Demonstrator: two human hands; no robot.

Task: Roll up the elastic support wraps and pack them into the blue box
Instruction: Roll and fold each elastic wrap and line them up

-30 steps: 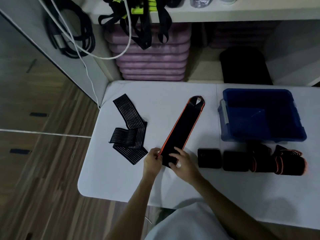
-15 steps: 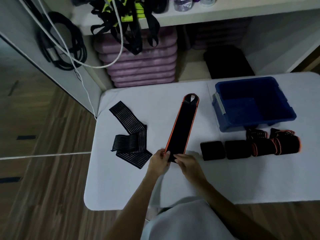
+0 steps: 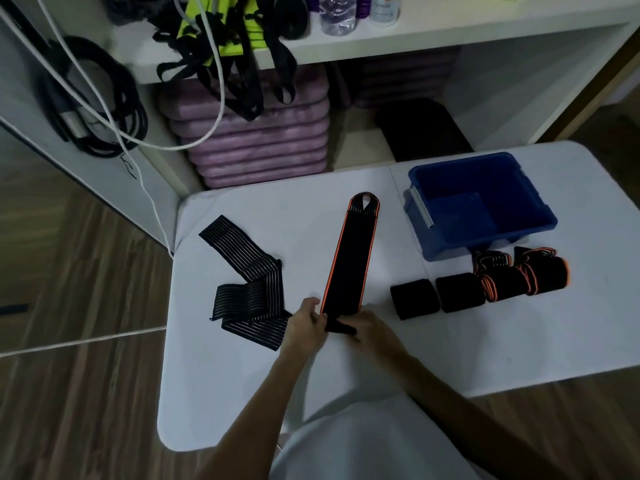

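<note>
A long black wrap with orange edges (image 3: 349,258) lies flat on the white table (image 3: 242,393), its loop end pointing away from me. My left hand (image 3: 306,323) and my right hand (image 3: 372,329) both pinch its near end, where a small fold or roll has formed. A blue box (image 3: 485,206) stands open at the back right, with nothing visible inside. In front of the box sit two black rolled wraps (image 3: 438,297) and two orange-striped rolled wraps (image 3: 519,277). A grey-striped black wrap (image 3: 249,289) lies unrolled and folded over itself at the left.
White shelving behind the table holds purple mats (image 3: 256,140), hanging black and yellow straps (image 3: 239,53) and bottles. Coiled black cables (image 3: 97,109) and a white cord (image 3: 114,123) hang at the left. Wooden floor surrounds the table.
Both hands have drawn the wrap's near end slightly toward me and begun turning it over. The camera has tilted, shifting the table lower and right.
</note>
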